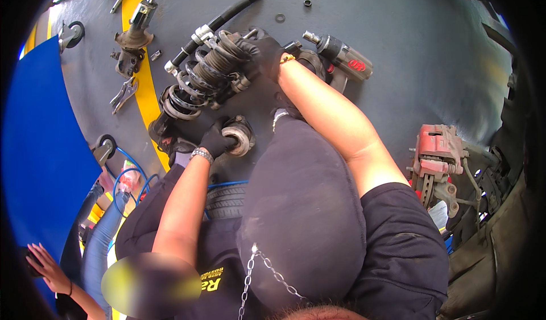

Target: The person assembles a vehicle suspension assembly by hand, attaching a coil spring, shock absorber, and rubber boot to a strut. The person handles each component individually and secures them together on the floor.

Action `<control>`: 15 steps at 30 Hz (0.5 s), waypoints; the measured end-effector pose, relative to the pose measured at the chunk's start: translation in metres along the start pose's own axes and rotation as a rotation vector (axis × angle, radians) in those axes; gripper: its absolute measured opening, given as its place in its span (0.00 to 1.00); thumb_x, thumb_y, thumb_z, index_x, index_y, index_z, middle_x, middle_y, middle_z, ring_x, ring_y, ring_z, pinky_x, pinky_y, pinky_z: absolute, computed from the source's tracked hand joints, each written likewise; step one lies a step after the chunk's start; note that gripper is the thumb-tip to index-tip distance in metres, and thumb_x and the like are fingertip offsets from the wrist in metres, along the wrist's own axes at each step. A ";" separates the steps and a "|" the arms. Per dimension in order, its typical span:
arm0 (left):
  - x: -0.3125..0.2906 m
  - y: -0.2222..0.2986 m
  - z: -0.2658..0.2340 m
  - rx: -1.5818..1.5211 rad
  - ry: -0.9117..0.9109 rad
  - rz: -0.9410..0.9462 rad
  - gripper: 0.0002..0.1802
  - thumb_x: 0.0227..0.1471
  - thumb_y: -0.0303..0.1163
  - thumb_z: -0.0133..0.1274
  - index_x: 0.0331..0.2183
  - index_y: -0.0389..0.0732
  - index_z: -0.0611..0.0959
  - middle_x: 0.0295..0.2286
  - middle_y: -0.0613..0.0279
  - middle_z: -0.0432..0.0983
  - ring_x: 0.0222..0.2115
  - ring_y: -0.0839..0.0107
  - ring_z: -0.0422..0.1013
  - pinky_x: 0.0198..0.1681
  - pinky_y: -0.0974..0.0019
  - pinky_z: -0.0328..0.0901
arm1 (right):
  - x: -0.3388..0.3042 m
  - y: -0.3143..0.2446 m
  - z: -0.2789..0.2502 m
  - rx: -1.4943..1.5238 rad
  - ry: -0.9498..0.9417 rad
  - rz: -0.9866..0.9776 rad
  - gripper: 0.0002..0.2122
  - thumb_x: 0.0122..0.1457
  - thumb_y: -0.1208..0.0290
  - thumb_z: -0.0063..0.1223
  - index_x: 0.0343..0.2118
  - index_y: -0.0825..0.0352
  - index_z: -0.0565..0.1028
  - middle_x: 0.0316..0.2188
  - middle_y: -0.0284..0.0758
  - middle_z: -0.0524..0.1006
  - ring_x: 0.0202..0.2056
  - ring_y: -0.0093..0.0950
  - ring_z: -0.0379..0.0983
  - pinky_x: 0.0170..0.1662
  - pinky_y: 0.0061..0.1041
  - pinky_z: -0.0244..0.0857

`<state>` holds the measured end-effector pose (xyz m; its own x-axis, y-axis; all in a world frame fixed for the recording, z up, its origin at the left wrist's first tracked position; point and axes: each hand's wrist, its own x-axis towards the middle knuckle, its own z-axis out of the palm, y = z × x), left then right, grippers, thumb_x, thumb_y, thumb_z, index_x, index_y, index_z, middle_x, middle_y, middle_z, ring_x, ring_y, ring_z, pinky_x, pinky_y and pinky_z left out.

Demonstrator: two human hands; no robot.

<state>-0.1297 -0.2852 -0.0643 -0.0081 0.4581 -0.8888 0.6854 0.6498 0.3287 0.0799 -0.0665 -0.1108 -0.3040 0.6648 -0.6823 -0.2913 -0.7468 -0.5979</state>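
My right hand (263, 55), in a black glove, is closed at the upper end of a dirty coil spring (205, 72). The spring lies slanted on a dark strut (165, 128), with a spring compressor (199, 35) of black rod and silver clamps along it. Lower down, my gloved left hand (215, 142) has its fingers closed on a round strut mount (242, 135) with a pale ring. Both hands' fingertips are partly hidden. An impact wrench (344, 57) lies just right of my right hand.
Another strut (136, 31), locking pliers (123, 95), a socket (156, 55), a nut (307, 3) and a washer (280, 18) lie around. A red brake caliper (439, 146) is at right. Far left are a blue panel (42, 149) and another person's hand (48, 269). A blue hose (133, 163) curls nearby.
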 end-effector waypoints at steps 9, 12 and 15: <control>0.001 -0.001 0.002 -0.006 0.015 -0.009 0.52 0.33 0.43 0.66 0.62 0.40 0.72 0.54 0.44 0.76 0.56 0.51 0.73 0.60 0.56 0.67 | 0.017 0.021 0.000 -0.055 0.047 -0.092 0.27 0.57 0.59 0.69 0.50 0.72 0.69 0.38 0.38 0.80 0.38 0.25 0.77 0.40 0.27 0.75; 0.001 0.000 0.003 -0.014 0.010 0.012 0.50 0.35 0.38 0.66 0.63 0.41 0.71 0.54 0.46 0.77 0.55 0.54 0.74 0.59 0.57 0.68 | 0.030 0.035 -0.002 -0.080 0.080 -0.172 0.25 0.57 0.60 0.69 0.48 0.72 0.70 0.36 0.37 0.80 0.35 0.23 0.75 0.39 0.25 0.74; -0.001 -0.001 0.001 0.000 0.010 -0.026 0.50 0.35 0.40 0.66 0.63 0.41 0.71 0.54 0.46 0.76 0.55 0.54 0.74 0.59 0.57 0.67 | 0.018 0.025 0.004 -0.122 0.088 -0.154 0.23 0.57 0.60 0.70 0.45 0.72 0.72 0.35 0.37 0.80 0.34 0.23 0.74 0.40 0.25 0.72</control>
<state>-0.1301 -0.2870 -0.0643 -0.0329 0.4470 -0.8939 0.6849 0.6615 0.3056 0.0638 -0.0729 -0.1369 -0.1827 0.7712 -0.6098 -0.2142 -0.6366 -0.7408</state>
